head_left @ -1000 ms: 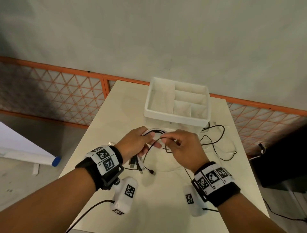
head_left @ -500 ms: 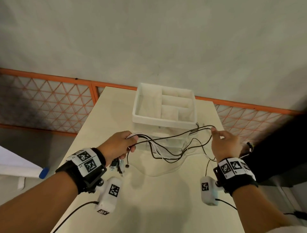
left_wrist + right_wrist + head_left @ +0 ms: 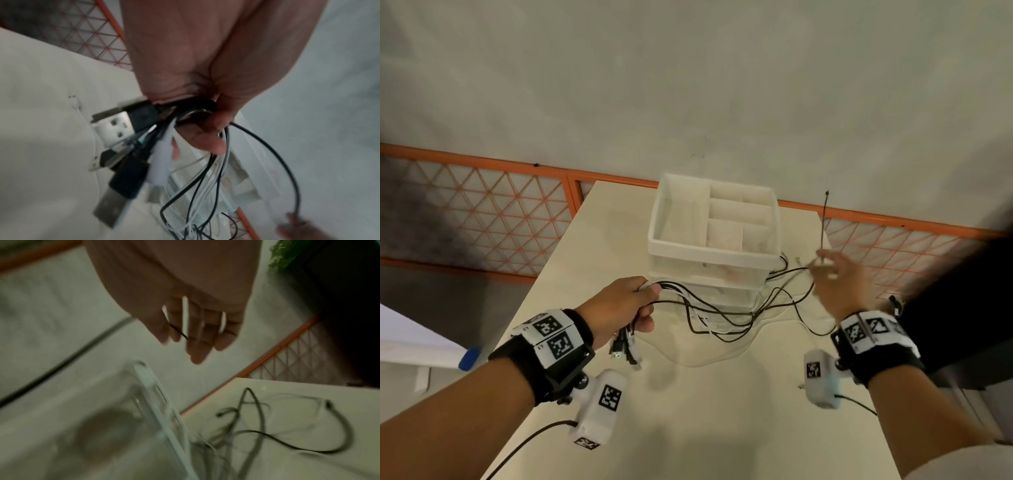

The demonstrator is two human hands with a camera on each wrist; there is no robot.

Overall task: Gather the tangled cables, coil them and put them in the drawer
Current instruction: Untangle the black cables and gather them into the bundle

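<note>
Two hands: left hand (image 3: 625, 306) fingers clenched around cables (image 3: 726, 310), plugs hanging down; right hand (image 3: 840, 282) pinching one strand upright.

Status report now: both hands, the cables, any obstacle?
Left hand grips cable bundle. Right hand pinches one black cable end, raised. Loose strands trail around drawer organizer, may snag.

Black and white cables (image 3: 726, 310), tangled, beside drawer (image 3: 714, 251)
</note>
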